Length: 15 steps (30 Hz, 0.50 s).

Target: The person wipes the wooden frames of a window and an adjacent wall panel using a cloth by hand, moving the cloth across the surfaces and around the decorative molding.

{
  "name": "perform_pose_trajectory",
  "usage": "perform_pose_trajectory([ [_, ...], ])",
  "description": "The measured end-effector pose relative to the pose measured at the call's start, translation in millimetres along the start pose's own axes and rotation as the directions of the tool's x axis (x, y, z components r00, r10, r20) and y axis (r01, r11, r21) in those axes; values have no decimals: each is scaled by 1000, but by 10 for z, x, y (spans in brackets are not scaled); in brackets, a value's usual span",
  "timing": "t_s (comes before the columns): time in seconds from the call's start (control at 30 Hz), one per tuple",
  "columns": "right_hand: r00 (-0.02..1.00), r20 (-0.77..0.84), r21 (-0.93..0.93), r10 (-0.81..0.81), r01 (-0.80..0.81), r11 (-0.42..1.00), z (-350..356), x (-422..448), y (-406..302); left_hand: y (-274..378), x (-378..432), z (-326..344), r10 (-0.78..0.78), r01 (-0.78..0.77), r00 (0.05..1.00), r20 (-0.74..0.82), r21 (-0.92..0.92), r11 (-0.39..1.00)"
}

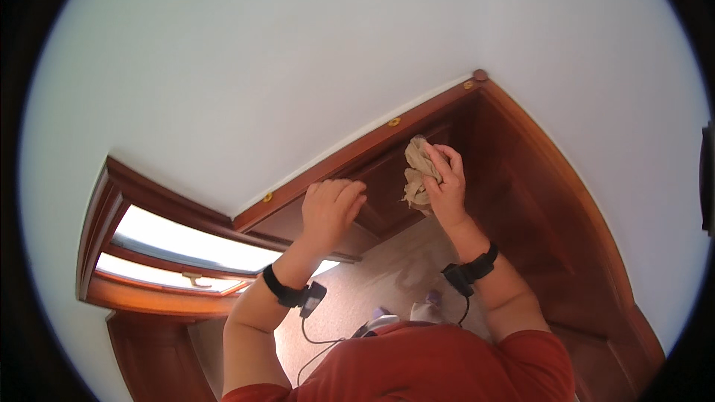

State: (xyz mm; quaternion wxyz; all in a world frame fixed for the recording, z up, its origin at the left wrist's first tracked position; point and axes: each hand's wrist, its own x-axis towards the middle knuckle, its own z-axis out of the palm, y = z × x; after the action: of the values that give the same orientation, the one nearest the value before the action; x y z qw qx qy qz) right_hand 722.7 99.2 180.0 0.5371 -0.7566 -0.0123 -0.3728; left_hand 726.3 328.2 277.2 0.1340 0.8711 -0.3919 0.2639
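Observation:
My right hand grips a crumpled beige cloth in front of the dark reddish-brown wood panelling. Whether the cloth touches the panel is hard to tell. To its left, my left hand is raised before the same panelling, just below the top rail. Its fingers are curled together and nothing shows in them; the palm side is hidden.
Several brass-coloured round fittings, one a ring, sit along the rail. A round wooden knob caps the corner. At left is a wood-framed window with a handle. Cables hang from the wrist straps. Below lies a light floor.

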Motion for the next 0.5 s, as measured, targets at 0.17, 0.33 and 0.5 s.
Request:
perform_pose_trajectory([
  [0.17, 989, 62, 79, -137, 132, 988, 329, 39, -544, -365, -600, -579, -115, 121, 992, -47, 146, 982],
  [0.33, 995, 33, -269, -90, 96, 958, 843, 63, -644, -815, -828, -872, -230, 253, 962, -148, 158, 955],
  [0.5, 949, 306, -375, -78, 195, 906, 1268, -336, -1066, -946, -884, -886, -278, 281, 960, -42, 172, 944],
])
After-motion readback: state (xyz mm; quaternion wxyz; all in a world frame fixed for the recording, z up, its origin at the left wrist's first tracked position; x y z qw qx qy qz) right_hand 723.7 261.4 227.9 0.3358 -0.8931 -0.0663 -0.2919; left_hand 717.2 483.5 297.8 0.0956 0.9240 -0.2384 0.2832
